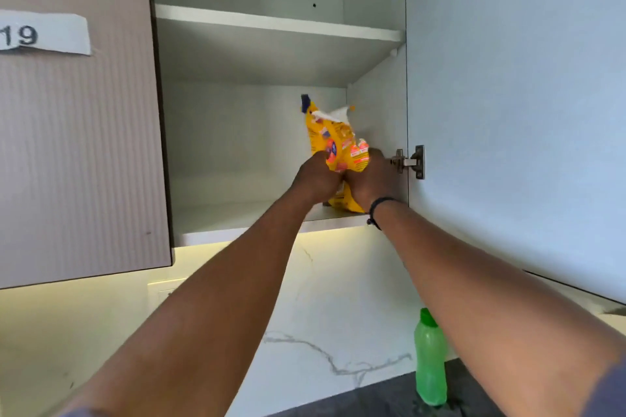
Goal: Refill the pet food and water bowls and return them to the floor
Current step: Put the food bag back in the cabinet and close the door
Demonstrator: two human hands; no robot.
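1. Nearest us, a green bottle (429,359) stands on the counter.
2. Our left hand (316,178) and right hand (371,179) both close around the yellow pet food bag (340,145), which rests on the cabinet's bottom shelf (237,225).
3. It looks soft, crinkly and light; we'd grip mid-body.
4. Its print is unreadable; the neighbouring door's label (44,34) reads "19".

You face an open white wall cabinet (257,132) with two shelves, its door (515,112) swung right. Below, a lit marble backsplash (321,315) meets the dark desk (379,399).
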